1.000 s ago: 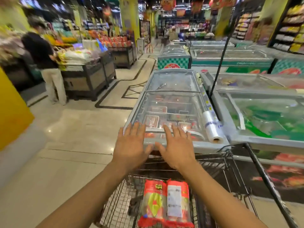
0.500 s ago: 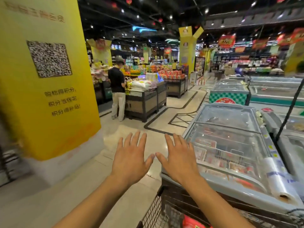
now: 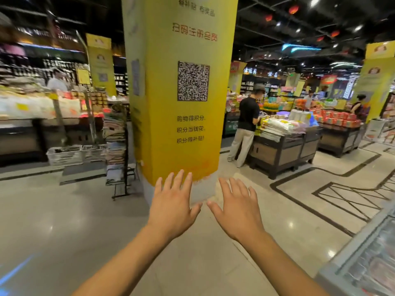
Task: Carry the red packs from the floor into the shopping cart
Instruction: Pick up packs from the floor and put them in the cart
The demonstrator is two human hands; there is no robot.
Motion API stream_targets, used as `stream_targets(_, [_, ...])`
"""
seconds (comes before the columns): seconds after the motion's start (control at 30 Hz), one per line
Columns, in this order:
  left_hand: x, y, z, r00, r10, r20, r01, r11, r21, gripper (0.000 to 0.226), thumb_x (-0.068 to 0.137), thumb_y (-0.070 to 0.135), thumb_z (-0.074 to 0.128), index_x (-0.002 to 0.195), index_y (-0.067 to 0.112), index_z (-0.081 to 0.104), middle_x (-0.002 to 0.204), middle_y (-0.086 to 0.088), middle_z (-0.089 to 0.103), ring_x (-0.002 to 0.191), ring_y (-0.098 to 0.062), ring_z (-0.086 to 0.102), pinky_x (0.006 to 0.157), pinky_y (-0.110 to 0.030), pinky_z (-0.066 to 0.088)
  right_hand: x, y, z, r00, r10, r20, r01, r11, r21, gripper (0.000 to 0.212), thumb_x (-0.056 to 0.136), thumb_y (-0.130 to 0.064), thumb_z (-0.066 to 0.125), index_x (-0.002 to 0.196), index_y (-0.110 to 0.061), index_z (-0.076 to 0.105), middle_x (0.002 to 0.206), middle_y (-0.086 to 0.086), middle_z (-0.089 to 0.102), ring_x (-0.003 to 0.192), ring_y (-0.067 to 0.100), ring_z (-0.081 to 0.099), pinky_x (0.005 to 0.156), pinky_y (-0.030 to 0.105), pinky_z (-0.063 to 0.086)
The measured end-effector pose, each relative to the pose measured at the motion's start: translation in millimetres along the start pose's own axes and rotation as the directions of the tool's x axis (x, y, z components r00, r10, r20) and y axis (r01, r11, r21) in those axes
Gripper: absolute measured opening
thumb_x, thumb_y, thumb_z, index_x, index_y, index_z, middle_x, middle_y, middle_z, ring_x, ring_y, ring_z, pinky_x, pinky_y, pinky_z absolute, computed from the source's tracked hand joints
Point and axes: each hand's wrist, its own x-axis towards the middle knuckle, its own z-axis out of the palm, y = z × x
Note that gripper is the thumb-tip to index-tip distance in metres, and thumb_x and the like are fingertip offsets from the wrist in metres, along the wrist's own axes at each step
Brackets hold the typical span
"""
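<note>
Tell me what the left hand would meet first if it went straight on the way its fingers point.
Probably the big yellow square pillar with the QR code, near its pale base: the left hand points its straight fingers at it, nothing visible between. Its distance is unclear.

Both bare forearms are stretched forward from the bottom of the view, converging toward the middle. The left hand (image 3: 174,207) is held palm down with the fingers straight and slightly spread, the thumb angled inward, and nothing is gripped. The right hand (image 3: 238,209) is posed the same way just beside it, thumb tips close together but apart, and nothing is held.
</note>
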Motion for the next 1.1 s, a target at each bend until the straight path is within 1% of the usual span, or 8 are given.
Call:
stream_targets(0.17, [9, -100, 2, 0.987, -0.157, -0.019, 0.158, 0.987, 0.040, 0.087, 0.095, 0.070, 0.018, 0.166, 0.022, 0.000, 0.175, -0.005, 0.003, 0.160, -0.028, 0.006, 0.129, -0.051, 0.007, 63, -86, 24, 0.991, -0.136, -0.003, 0.136, 0.990, 0.045, 0.079, 0.102, -0.068, 0.029, 0.166, -0.027, 0.005, 0.174, 0.005, 0.008, 0.160, 0.024, 0.005, 0.128, 0.048, 0.008])
stream_targets(0.27, [0, -150, 1, 0.966, -0.259, -0.030, 0.260, 0.964, 0.049, 0.091, 0.089, 0.069, 0.015, 0.167, 0.022, 0.007, 0.174, -0.007, 0.010, 0.160, -0.029, 0.011, 0.128, -0.050, 0.008, 89, -140, 36, 0.975, -0.222, 0.003, 0.222, 0.972, 0.073, 0.080, 0.102, -0.068, 0.030, 0.166, -0.028, 0.004, 0.174, 0.005, 0.006, 0.160, 0.024, 0.004, 0.128, 0.049, 0.007])
stream_targets(0.43, [-28, -225, -3, 0.900, -0.434, -0.041, 0.436, 0.893, 0.115, 0.082, 0.101, 0.065, 0.030, 0.166, 0.021, 0.007, 0.174, -0.008, 0.010, 0.158, -0.030, 0.015, 0.128, -0.051, 0.012, 116, -231, 58, 0.919, -0.394, 0.019, 0.388, 0.911, 0.138, 0.079, 0.102, -0.067, 0.031, 0.166, -0.027, 0.006, 0.174, 0.004, 0.008, 0.160, 0.023, 0.005, 0.128, 0.048, 0.006])
stream_targets(0.57, [-53, -274, -4, 0.811, -0.580, -0.072, 0.584, 0.801, 0.130, 0.087, 0.091, 0.066, 0.029, 0.162, 0.016, 0.030, 0.168, -0.012, 0.031, 0.152, -0.036, 0.033, 0.124, -0.056, 0.024, 133, -295, 77, 0.850, -0.526, 0.026, 0.514, 0.840, 0.171, 0.079, 0.102, -0.067, 0.032, 0.165, -0.026, 0.009, 0.173, 0.006, 0.012, 0.159, 0.024, 0.007, 0.127, 0.048, 0.007])
stream_targets(0.63, [-64, -297, -4, 0.770, -0.632, -0.086, 0.638, 0.757, 0.144, 0.086, 0.092, 0.067, 0.030, 0.163, 0.017, 0.029, 0.169, -0.012, 0.030, 0.153, -0.036, 0.032, 0.125, -0.056, 0.021, 142, -325, 88, 0.809, -0.588, 0.012, 0.576, 0.796, 0.188, 0.079, 0.101, -0.068, 0.030, 0.165, -0.026, 0.010, 0.172, 0.007, 0.016, 0.159, 0.025, 0.010, 0.127, 0.048, 0.009])
stream_targets(0.73, [-73, -330, -6, 0.698, -0.711, -0.086, 0.712, 0.676, 0.191, 0.081, 0.102, 0.067, 0.029, 0.166, 0.022, 0.007, 0.175, -0.007, 0.007, 0.160, -0.031, 0.011, 0.128, -0.053, 0.006, 156, -371, 103, 0.732, -0.682, -0.007, 0.662, 0.708, 0.248, 0.081, 0.098, -0.070, 0.022, 0.164, -0.025, 0.013, 0.171, 0.007, 0.019, 0.158, 0.025, 0.012, 0.126, 0.049, 0.011])
stream_targets(0.8, [-75, -347, -8, 0.648, -0.755, -0.100, 0.755, 0.620, 0.211, 0.080, 0.104, 0.066, 0.030, 0.166, 0.024, 0.001, 0.175, -0.005, -0.001, 0.161, -0.030, 0.003, 0.129, -0.052, 0.003, 166, -400, 114, 0.683, -0.731, -0.013, 0.702, 0.651, 0.287, 0.079, 0.100, -0.070, 0.025, 0.165, -0.026, 0.012, 0.172, 0.006, 0.016, 0.159, 0.024, 0.010, 0.126, 0.049, 0.011])
stream_targets(1.1, [-76, -431, -3, 0.382, -0.907, -0.178, 0.902, 0.325, 0.283, 0.082, 0.102, 0.066, 0.032, 0.166, 0.024, 0.002, 0.175, -0.005, 0.004, 0.160, -0.029, 0.006, 0.129, -0.050, 0.007, 221, -523, 139, 0.404, -0.912, -0.064, 0.842, 0.344, 0.416, 0.075, 0.103, -0.065, 0.033, 0.164, -0.029, 0.011, 0.173, 0.005, 0.013, 0.159, 0.026, 0.010, 0.128, 0.049, 0.009])
